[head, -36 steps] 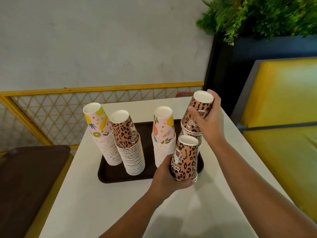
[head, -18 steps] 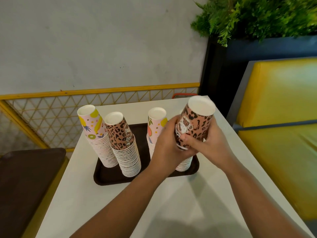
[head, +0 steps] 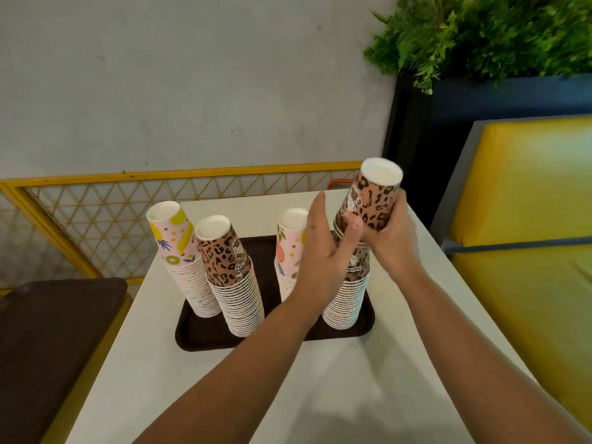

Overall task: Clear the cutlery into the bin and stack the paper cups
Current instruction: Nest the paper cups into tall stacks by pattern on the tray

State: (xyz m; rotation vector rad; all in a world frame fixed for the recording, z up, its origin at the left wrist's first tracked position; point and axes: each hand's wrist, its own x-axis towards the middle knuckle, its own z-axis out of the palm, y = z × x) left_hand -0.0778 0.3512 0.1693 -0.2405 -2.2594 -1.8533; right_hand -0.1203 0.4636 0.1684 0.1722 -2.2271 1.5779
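Right hand point(head: 389, 238) grips the inverted leopard-print cups point(head: 371, 200), tilted, just above the right-front stack point(head: 347, 296). Left hand point(head: 323, 254), fingers straight and spread, holds nothing beside it. To seat them well, judged: square the cups over the stack, then press down evenly (a tilted rim may jam). Four stacks stand on one dark tray point(head: 198, 334): two leopard, two fruit-print. No cutlery or bin visible.

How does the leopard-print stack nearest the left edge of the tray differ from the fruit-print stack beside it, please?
The leopard stack is brown with black spots; the fruit stack is pink with yellow fruit. The leopard stack stands nearer the camera, the fruit stack farther left. Both are upside-down, lean left, untouched, on the dark tray.
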